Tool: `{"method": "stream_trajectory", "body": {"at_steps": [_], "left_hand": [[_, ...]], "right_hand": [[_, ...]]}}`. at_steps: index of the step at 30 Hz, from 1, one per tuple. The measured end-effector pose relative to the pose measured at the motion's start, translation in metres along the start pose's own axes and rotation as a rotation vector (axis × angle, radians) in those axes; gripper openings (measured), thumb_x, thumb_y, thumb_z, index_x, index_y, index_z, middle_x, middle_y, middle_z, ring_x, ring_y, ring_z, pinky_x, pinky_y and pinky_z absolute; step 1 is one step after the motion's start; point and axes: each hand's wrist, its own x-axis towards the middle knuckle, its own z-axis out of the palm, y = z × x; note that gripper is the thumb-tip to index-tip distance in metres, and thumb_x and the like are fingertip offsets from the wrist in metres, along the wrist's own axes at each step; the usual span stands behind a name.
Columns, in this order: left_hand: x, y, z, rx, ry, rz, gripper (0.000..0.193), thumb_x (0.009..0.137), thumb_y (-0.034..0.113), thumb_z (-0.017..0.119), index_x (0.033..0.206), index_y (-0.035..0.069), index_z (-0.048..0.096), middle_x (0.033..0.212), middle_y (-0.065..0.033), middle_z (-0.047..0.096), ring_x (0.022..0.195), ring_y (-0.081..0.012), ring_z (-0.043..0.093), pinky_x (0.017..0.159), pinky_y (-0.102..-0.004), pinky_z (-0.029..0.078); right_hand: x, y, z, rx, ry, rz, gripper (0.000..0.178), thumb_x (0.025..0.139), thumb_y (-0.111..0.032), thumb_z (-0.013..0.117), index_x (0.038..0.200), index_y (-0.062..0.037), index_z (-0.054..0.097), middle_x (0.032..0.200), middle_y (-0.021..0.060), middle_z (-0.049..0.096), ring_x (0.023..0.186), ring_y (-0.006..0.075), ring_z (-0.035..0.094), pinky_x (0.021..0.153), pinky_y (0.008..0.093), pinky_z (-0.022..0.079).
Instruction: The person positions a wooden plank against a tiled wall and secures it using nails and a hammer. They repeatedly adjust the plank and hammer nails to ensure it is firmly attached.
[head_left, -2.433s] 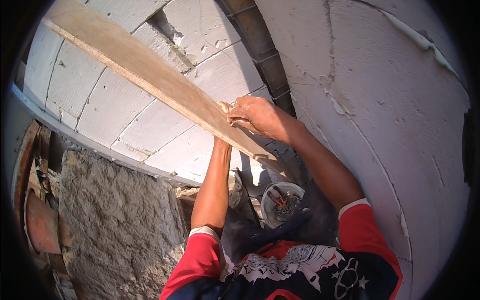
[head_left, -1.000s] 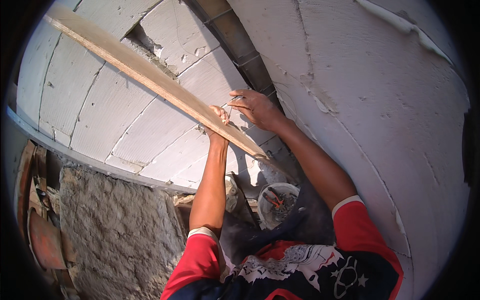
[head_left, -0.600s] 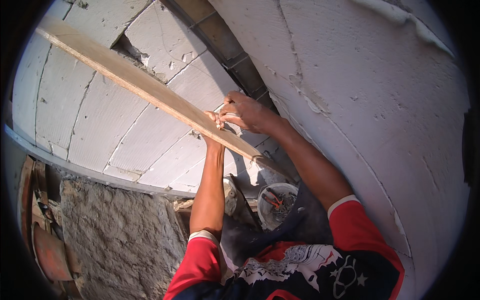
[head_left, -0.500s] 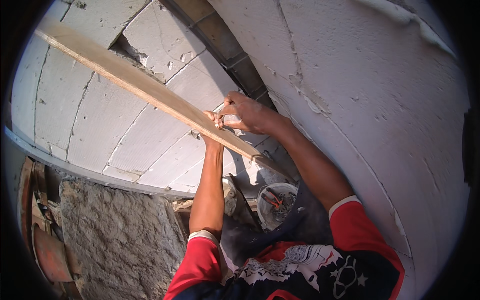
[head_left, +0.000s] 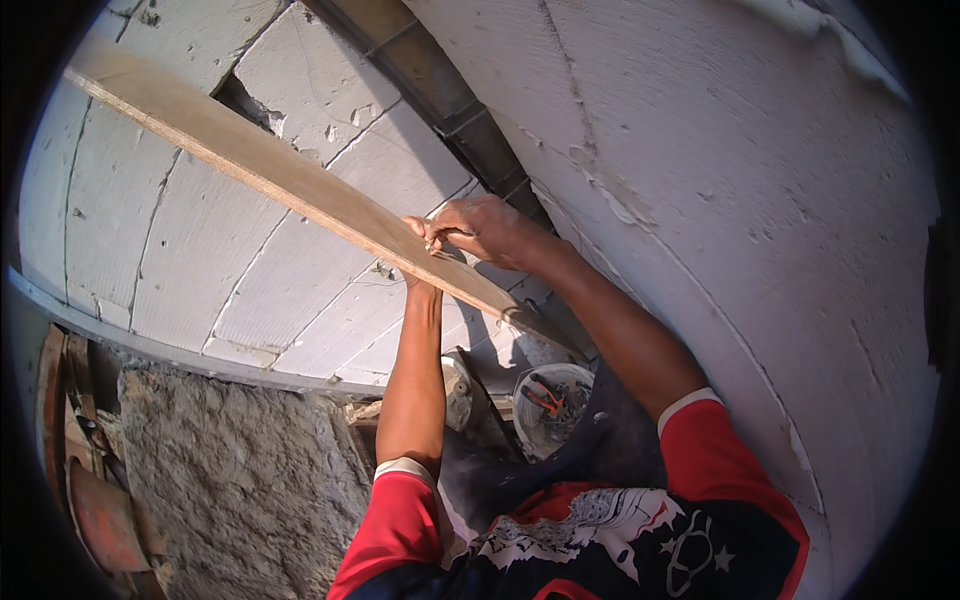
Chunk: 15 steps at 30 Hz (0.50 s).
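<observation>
A long wooden board (head_left: 265,165) slants from the upper left down toward my body. My left hand (head_left: 416,228) reaches under it and grips it, with the fingertips showing at its far side and the palm hidden by the wood. Close against those fingertips is my right hand (head_left: 487,230), its fingers bent into a pinch just over the board. Whatever is between them is too small to make out.
A white bucket (head_left: 523,428) holds orange-handled pliers (head_left: 545,398) and small metal pieces. Beside it stands another pale container (head_left: 456,392). A pale block wall (head_left: 720,200) rises at right; rough stone (head_left: 240,480) and scrap boards (head_left: 75,390) lie lower left.
My right hand has shifted slightly left and its fingers have come down closer onto the left fingertips. The board has hardly moved.
</observation>
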Motion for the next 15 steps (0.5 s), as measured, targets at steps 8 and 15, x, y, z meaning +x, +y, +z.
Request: {"method": "stream_trajectory", "body": {"at_steps": [8, 15], "left_hand": [[0.009, 0.006, -0.015, 0.009, -0.263, -0.055, 0.02, 0.103, 0.018, 0.053, 0.085, 0.019, 0.045, 0.077, 0.004, 0.053, 0.072, -0.0067, 0.056, 0.062, -0.0228, 0.05], [-0.002, -0.003, 0.01, 0.083, 0.15, -0.021, 0.025, 0.099, 0.026, 0.064, 0.085, 0.009, 0.053, 0.069, -0.0019, 0.054, 0.061, -0.012, 0.057, 0.053, -0.0212, 0.048]], "right_hand": [[0.002, -0.014, -0.006, -0.055, -0.071, 0.019, 0.021, 0.094, -0.009, 0.063, 0.115, -0.0122, 0.067, 0.104, 0.0153, 0.067, 0.094, 0.0352, 0.068, 0.081, 0.0428, 0.055], [0.007, -0.006, 0.005, -0.247, -0.126, 0.083, 0.025, 0.099, -0.013, 0.056, 0.123, -0.0129, 0.064, 0.106, 0.0182, 0.066, 0.094, 0.0368, 0.069, 0.079, 0.0436, 0.056]]}}
